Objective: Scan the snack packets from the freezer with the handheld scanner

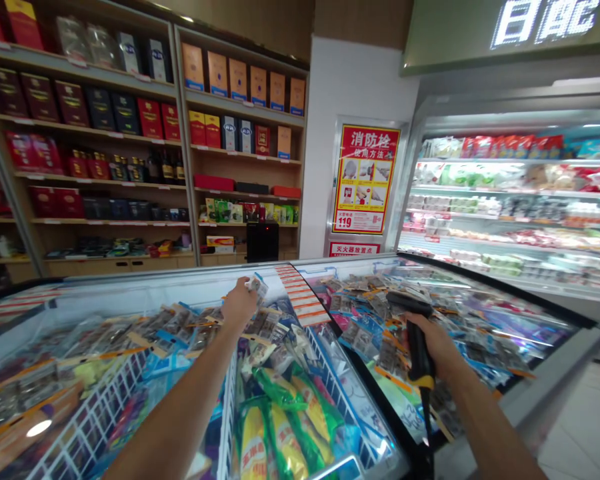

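Observation:
My left hand (239, 304) reaches into the open chest freezer (555, 353) and is closed on a small clear packet (257, 287) at the far side of the heap. My right hand (437, 347) grips a black and yellow barcode scanner (414, 333), its head pointing left over the packets under the freezer's glass lid. A cable hangs down from the scanner's handle. Green and yellow packs (275, 420) lie in the freezer just below my left forearm.
White wire dividers (100, 420) split the freezer into compartments full of packets. Wooden shelves (185, 133) with boxed bottles stand behind. A red notice (365, 179) hangs on the white pillar. An open chilled cabinet (520, 200) runs along the right, with floor beside it.

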`<act>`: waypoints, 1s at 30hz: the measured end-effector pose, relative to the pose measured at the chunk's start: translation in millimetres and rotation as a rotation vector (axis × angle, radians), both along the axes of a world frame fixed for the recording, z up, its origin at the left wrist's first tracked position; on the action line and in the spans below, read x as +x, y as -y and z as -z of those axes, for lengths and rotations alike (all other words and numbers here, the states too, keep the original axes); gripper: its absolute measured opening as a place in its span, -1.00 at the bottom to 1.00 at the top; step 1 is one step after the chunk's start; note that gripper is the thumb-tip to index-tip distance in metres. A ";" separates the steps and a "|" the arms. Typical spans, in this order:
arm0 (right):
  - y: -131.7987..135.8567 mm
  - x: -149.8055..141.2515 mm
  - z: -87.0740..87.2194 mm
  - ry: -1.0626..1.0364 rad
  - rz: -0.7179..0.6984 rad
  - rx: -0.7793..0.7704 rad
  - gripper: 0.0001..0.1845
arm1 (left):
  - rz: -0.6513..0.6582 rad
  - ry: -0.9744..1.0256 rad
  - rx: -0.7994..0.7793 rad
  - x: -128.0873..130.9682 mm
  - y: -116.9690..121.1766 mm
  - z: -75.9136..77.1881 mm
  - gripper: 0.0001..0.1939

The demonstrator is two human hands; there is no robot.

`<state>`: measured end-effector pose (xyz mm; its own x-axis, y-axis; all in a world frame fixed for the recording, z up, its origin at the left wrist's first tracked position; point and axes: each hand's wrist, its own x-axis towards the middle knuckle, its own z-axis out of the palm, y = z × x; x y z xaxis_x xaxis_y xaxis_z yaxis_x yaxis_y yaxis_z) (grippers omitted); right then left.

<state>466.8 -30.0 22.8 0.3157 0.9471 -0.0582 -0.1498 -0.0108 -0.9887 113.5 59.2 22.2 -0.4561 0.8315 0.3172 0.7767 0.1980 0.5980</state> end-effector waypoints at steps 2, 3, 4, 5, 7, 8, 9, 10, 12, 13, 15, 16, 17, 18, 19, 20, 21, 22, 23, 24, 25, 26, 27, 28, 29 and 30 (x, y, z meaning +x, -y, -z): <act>1.4 6.5 2.2 -0.005 0.028 -0.005 -0.83 | -0.032 -0.087 -0.030 -8.8 6.5 -2.3 -0.58; 2.3 9.0 3.6 -0.007 0.041 -0.008 -0.83 | -0.051 -0.142 -0.024 -11.4 9.0 -2.5 -0.58; 3.2 11.1 5.1 -0.010 0.054 -0.014 -0.82 | -0.074 -0.200 -0.007 -12.3 11.1 -2.2 -0.58; 4.0 12.9 6.5 -0.014 0.065 -0.021 -0.82 | -0.096 -0.259 0.019 -11.0 12.8 -1.9 -0.58; 5.6 15.6 9.0 -0.027 0.080 -0.030 -0.81 | -0.107 -0.357 0.082 -0.6 15.2 -1.4 -0.58; 6.4 16.6 9.8 -0.036 0.085 -0.033 -0.81 | -0.087 -0.383 0.106 9.0 16.0 -1.5 -0.58; 7.2 17.5 10.4 -0.045 0.089 -0.036 -0.81 | -0.048 -0.394 0.120 21.6 16.6 -1.6 -0.59; 8.0 18.2 10.7 -0.054 0.091 -0.038 -0.81 | 0.005 -0.396 0.125 37.0 17.0 -1.7 -0.59; 9.5 19.5 10.8 -0.064 0.089 -0.041 -0.81 | 0.136 -0.369 0.104 74.2 17.6 0.0 -0.60; 10.1 20.1 10.8 -0.067 0.087 -0.041 -0.81 | 0.203 -0.347 0.081 94.6 18.0 2.1 -0.60; 11.2 21.5 10.9 -0.067 0.084 -0.032 -0.81 | 0.325 -0.320 0.035 134.4 19.1 9.6 -0.59; 11.6 22.3 11.2 -0.066 0.086 -0.027 -0.81 | 0.370 -0.313 -0.004 152.2 20.0 14.5 -0.60; 11.9 23.2 11.6 -0.065 0.090 -0.023 -0.81 | 0.404 -0.310 -0.049 167.6 21.1 19.9 -0.60; 12.3 24.2 12.2 -0.063 0.095 -0.022 -0.81 | 0.429 -0.307 -0.093 180.3 22.2 25.4 -0.58; 12.6 25.2 12.8 -0.060 0.101 -0.021 -0.80 | 0.451 -0.307 -0.124 190.3 23.3 30.6 -0.57; 12.9 26.3 13.6 -0.058 0.107 -0.023 -0.80 | 0.470 -0.308 -0.141 197.5 24.3 35.3 -0.57; 13.3 27.3 14.4 -0.056 0.113 -0.025 -0.80 | 0.485 -0.308 -0.142 202.4 24.9 39.4 -0.57; 13.7 28.2 15.2 -0.056 0.118 -0.026 -0.80 | 0.498 -0.305 -0.129 205.4 25.2 42.8 -0.59; 14.2 28.9 16.0 -0.059 0.120 -0.029 -0.79 | 0.512 -0.297 -0.109 207.1 25.1 45.5 -0.62; 14.7 29.4 16.9 -0.066 0.118 -0.033 -0.79 | 0.525 -0.279 -0.088 208.1 24.6 47.6 -0.65; 15.2 29.4 17.7 -0.074 0.114 -0.037 -0.79 | 0.539 -0.252 -0.061 208.8 23.7 49.3 -0.68; 15.7 29.1 18.4 -0.082 0.111 -0.043 -0.79 | 0.555 -0.213 -0.033 209.3 22.4 50.6 -0.71; 16.2 28.4 19.0 -0.087 0.109 -0.049 -0.79 | 0.570 -0.160 -0.013 209.8 20.8 51.6 -0.72; 16.7 27.2 19.4 -0.088 0.106 -0.056 -0.79 | 0.581 -0.095 0.000 210.0 18.6 52.2 -0.72; 17.1 25.6 19.5 -0.084 0.104 -0.064 -0.79 | 0.586 -0.019 -0.001 209.7 16.0 52.2 -0.71; 17.4 23.6 19.4 -0.077 0.104 -0.067 -0.79 | 0.581 0.065 -0.010 208.4 12.6 51.7 -0.69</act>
<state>490.4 -47.4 3.4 0.4039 0.9028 -0.1477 -0.2285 -0.0568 -0.9719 322.0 46.5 -29.5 0.0577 0.9539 0.2945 0.7214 -0.2437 0.6483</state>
